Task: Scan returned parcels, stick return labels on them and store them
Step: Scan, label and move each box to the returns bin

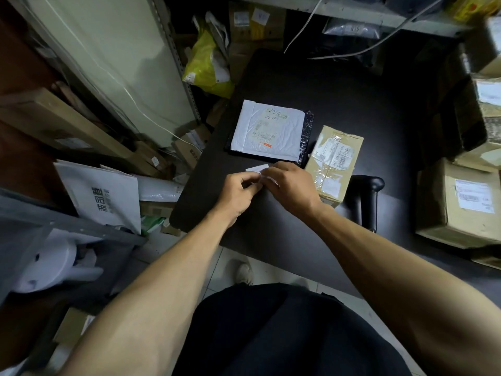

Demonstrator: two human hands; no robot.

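A small white label [257, 168] is held above the dark table [311, 85], close to its near edge. My left hand [238, 194] pinches its lower part, and my right hand [291, 185] pinches it from the right. Just beyond them lies a flat black parcel [307, 134] with a large white sheet [268, 128] bearing a barcode and handwriting. A small taped cardboard box [333, 161] with a barcode label stands to the right of my right hand. A black handheld scanner [367, 196] lies behind my right forearm.
Cardboard boxes [458, 204] are stacked at the table's right. Left of the table stand a metal shelf post [173, 50], a yellow bag [206, 63], white mailers [105, 196] and cartons on the floor. Cables [366, 47] hang over the back of the table.
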